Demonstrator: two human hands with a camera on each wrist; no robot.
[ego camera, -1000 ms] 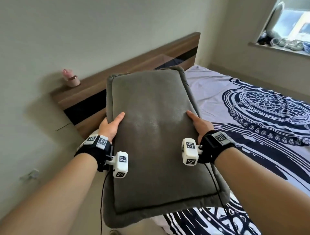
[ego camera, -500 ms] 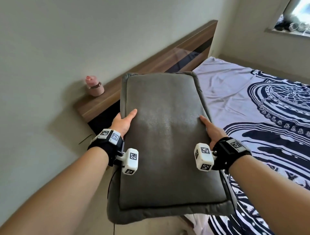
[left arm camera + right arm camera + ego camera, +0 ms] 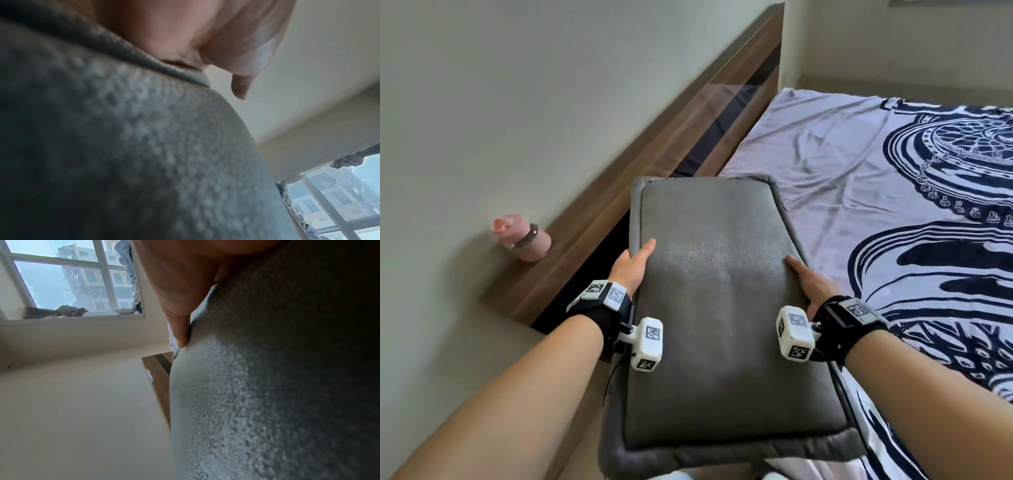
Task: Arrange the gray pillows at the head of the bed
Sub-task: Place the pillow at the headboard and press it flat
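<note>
- Hands, two, both on one gray pillow (image 3: pixel 717 291): left hand (image 3: pixel 631 267) grips its left long edge, thumb on top over the piped border, fingers hidden beneath; right hand (image 3: pixel 810 286) grips the right long edge the same way, thumb on the top face.
- Left wrist view: thumb (image 3: pixel 240 53) pressed on the pillow's rolled border, fabric blurred.
- Right wrist view: thumb (image 3: pixel 179 318) dug into the nubby fabric.
- Pillow, one in view: held between the hands, long axis pointing away from the person, far end near the wooden headboard (image 3: pixel 688 113), over the bed's left edge.
- Bed sheet (image 3: pixel 859 178), one: pale with navy pattern, right of the pillow.
- Pink bottle (image 3: pixel 524 241), one: on the headboard ledge, left of the left hand, apart.
- Window (image 3: pixel 68 277), one.
</note>
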